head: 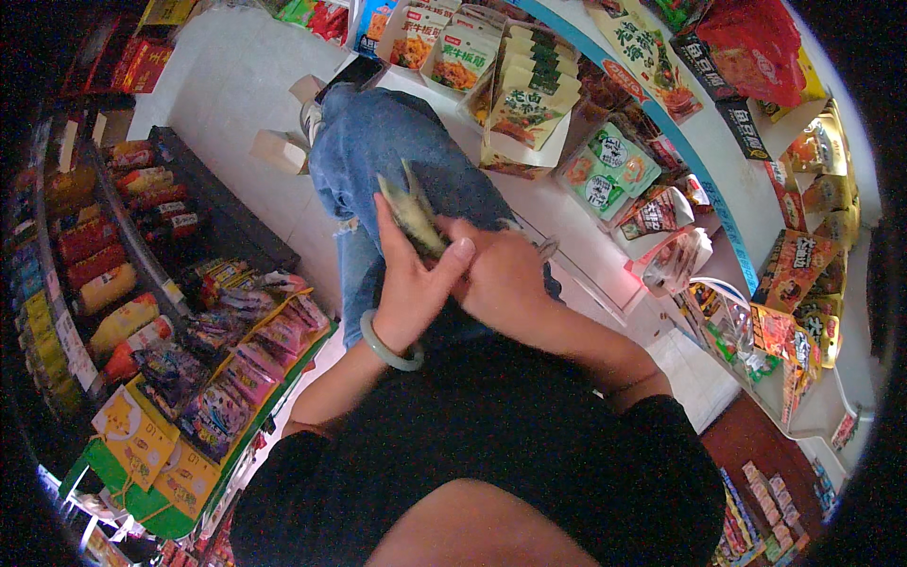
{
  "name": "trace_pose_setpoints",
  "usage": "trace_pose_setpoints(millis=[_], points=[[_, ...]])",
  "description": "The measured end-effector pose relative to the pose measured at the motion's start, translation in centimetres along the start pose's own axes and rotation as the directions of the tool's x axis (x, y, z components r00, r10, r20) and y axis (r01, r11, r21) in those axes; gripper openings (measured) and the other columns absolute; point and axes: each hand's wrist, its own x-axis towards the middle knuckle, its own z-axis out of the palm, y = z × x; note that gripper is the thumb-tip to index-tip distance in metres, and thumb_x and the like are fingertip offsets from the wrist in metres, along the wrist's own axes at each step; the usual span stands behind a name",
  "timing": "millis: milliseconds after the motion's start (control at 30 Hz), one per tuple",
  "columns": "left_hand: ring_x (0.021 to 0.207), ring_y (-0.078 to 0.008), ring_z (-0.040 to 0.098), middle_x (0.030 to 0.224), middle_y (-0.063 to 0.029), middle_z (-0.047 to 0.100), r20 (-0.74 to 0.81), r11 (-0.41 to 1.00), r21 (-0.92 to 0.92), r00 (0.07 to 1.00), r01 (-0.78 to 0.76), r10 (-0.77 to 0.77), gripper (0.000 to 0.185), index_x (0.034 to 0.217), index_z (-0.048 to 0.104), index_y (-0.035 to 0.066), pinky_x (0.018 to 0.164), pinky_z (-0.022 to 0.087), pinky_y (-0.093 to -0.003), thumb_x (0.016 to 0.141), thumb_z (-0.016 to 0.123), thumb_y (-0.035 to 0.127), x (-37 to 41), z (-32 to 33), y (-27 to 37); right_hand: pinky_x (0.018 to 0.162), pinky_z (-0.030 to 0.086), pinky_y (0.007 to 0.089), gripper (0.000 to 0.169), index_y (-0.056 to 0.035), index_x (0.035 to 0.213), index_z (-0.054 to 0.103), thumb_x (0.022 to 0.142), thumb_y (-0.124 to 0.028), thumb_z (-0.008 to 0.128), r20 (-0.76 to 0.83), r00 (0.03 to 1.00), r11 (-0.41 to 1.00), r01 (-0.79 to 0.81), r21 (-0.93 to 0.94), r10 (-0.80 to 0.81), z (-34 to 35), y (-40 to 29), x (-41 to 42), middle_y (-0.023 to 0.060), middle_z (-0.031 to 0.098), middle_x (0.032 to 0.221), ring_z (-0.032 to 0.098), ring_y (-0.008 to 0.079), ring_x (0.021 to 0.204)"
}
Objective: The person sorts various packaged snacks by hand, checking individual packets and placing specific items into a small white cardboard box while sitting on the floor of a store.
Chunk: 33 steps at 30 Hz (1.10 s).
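Note:
My left hand point(414, 280), with a pale green bangle point(393, 344) on its wrist, grips some yellow-green snack packets point(411, 212) above my jeans. My right hand point(499, 273) presses against the packets' near end, its fingers curled in beside the left thumb. Motion blur hides how many packets there are and what is printed on them. Just beyond my lap, an open carton point(524, 159) holds a row of cream and dark green snack packets point(531, 106), similar in colour to those in my hands.
More cartons of snack packets point(460, 53) stand at the far side. A curved shelf with a blue edge strip point(680, 142) runs along my right. Bottles point(117, 283) fill the left shelves, near a green-edged rack of packets point(248, 383). Small cardboard boxes point(276, 150) lie beyond my knees.

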Motion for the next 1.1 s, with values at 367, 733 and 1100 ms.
trace_pose_setpoints(millis=[367,733,1100], points=[[0.099,-0.0251,0.063,0.116,-0.0142,0.061,0.442,0.293,-0.807,0.853,0.513,-0.276,0.039,0.127,0.047,0.000,0.083,0.054,-0.0368,0.090,0.055,0.012,1.4,-3.3,-0.2,0.066,0.050,0.0343,0.044,-0.0071,0.110,0.058,0.076,-0.029,0.073,-0.226,0.950,0.968,0.238,0.083,-0.214,-0.7,0.5,-0.7,0.0069,0.055,0.097,0.060,0.0260,0.072],[0.105,-0.0207,0.060,0.117,-0.0093,0.060,0.292,0.692,-0.597,0.913,0.407,-0.285,0.042,0.125,0.049,0.001,0.090,0.049,-0.0360,0.095,0.055,0.029,1.3,-1.3,-0.5,0.074,0.051,0.0330,0.031,-0.0032,0.101,0.064,0.080,-0.026,0.071,-0.046,0.975,0.732,-0.131,0.668,0.216,-0.4,5.7,-0.7,0.0097,0.069,0.089,0.067,0.0186,0.083],[0.100,-0.0159,0.061,0.112,-0.0081,0.063,0.381,0.671,-0.598,0.892,0.438,-0.242,0.040,0.122,0.052,0.002,0.086,0.050,-0.0306,0.086,0.067,0.013,2.2,0.1,0.3,0.066,0.051,0.0422,0.041,-0.0056,0.097,0.062,0.078,-0.041,0.070,0.008,0.954,0.885,-0.282,0.369,0.301,-0.1,5.0,-0.5,0.0148,0.068,0.084,0.066,0.0332,0.076]])
